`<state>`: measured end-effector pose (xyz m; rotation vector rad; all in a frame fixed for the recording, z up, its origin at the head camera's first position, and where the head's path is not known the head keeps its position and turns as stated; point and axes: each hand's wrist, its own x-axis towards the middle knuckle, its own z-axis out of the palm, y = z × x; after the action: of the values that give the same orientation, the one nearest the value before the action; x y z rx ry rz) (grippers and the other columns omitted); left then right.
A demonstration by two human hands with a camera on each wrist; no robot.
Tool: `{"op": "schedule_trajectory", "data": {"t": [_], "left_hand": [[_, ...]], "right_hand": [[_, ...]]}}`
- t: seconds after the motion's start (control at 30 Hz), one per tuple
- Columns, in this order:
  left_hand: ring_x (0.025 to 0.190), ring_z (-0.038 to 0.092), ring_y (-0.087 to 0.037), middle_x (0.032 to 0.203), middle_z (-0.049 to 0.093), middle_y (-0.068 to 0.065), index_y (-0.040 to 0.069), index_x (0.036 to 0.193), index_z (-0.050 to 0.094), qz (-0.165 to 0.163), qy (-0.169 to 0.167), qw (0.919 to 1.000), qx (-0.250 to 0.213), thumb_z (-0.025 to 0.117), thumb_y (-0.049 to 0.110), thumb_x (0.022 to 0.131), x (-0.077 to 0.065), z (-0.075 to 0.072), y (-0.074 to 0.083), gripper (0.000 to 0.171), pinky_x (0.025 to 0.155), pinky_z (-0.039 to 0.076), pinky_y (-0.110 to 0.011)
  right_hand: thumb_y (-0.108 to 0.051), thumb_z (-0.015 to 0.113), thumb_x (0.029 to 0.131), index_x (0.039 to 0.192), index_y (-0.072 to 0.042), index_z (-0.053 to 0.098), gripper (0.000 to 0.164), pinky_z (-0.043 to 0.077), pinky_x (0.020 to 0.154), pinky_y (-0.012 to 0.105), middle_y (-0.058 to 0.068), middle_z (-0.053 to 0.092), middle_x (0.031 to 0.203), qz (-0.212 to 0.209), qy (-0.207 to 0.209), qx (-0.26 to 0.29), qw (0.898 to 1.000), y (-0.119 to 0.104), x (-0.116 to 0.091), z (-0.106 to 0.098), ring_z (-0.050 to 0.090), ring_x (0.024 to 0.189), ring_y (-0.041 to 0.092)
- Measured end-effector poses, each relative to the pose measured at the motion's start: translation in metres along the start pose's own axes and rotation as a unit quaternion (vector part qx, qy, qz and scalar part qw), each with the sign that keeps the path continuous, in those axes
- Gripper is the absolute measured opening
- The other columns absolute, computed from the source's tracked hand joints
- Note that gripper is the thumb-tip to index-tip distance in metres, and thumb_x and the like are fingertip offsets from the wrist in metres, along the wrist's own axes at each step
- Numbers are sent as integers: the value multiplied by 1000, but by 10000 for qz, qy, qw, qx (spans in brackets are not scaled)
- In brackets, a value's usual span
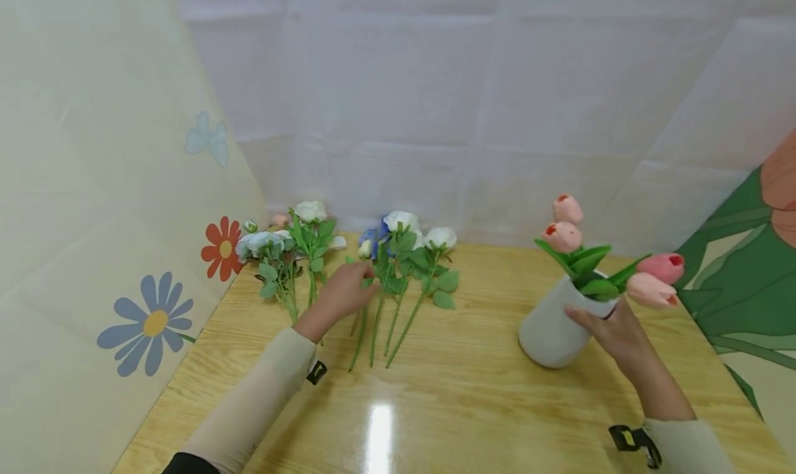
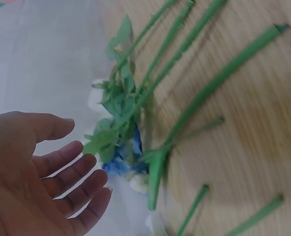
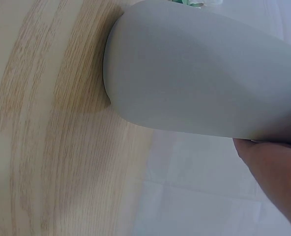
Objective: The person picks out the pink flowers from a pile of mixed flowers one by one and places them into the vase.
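Note:
My right hand (image 1: 622, 332) grips a white vase (image 1: 552, 325) near its rim, the thumb along the near side. The vase leans to the right, and pink tulips (image 1: 562, 238) with broad green leaves stand in it. In the right wrist view the vase wall (image 3: 185, 73) hides most of that hand. My left hand (image 1: 345, 291) hovers over stemmed flowers lying on the table. Its loosely bent fingers hold nothing in the left wrist view, close to green leaves (image 2: 103, 140) and a blue flower (image 2: 118, 164). White roses (image 1: 441, 238) lie just right of it.
Left of my left hand lies another group of stems, with a pale blue bloom (image 1: 261, 242) and a white rose (image 1: 310, 211). A white cloth (image 1: 385, 115) hangs behind the wooden table (image 1: 472, 398). Printed flower panels stand at both sides.

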<state>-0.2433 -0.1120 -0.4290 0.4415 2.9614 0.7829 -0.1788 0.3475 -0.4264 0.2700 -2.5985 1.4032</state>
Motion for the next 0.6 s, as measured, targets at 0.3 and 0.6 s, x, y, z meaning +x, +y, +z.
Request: {"op": "schedule_trajectory", "data": {"t": [0.3,0.6], "left_hand": [[107,63,-31,123,64,-16,1,126,64,-458,115,9988,162,63,22,102,-10,-5,-30,31,90,54,-48],[111,65,-36,126,65,-20,-3,127,62,-848,191,9960,181,62,20,102,-17,-14,-50,34,92,54,-51]], "right_hand": [[-11,66,99,149,-14,38,58,39,81,7,-26,47,121,31,-4,38,10000,0,-1,0,46,109,-8],[-11,66,99,153,-14,34,63,37,82,6,-25,46,125,2,-26,80,10000,0,0,1,44,112,-8]]}}
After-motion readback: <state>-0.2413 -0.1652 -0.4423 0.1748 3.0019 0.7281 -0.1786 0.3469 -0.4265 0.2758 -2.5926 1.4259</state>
